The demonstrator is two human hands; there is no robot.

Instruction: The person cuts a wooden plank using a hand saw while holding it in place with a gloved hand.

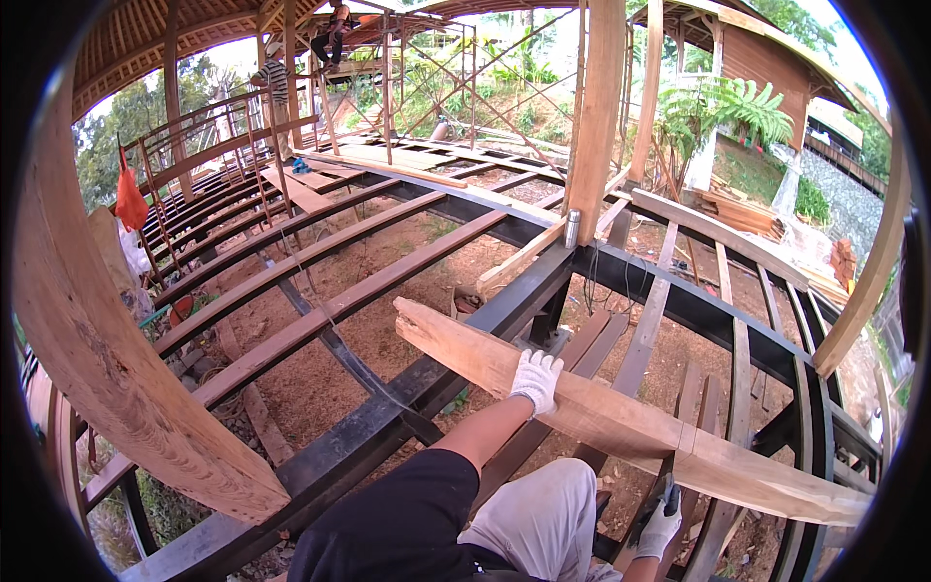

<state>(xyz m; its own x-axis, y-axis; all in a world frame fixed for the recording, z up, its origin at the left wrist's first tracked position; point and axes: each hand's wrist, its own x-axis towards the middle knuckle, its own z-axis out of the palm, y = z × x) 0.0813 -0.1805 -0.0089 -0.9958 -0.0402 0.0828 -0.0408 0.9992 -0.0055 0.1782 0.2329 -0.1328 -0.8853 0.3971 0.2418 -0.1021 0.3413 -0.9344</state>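
Note:
A long, thick wooden plank [621, 420] lies slantwise across the dark beams in front of me, its rough end to the left. My left hand [536, 380], in a white knitted glove, grips it near the middle, with the fingers curled over its far edge. Lower right, my gloved right hand [661, 529] is closed round a dark-handled tool [669, 493]. The tool's narrow upper part meets the plank's near edge, close to a thin dark line across the wood. Whether it is a saw, I cannot tell.
Black beams [388, 427] and brown joists [339, 306] form an open floor frame above bare soil. Large timber posts [593, 126] stand left and ahead. A metal flask [572, 228] rests by one post. Two people are at the back left, near scaffolding [427, 87].

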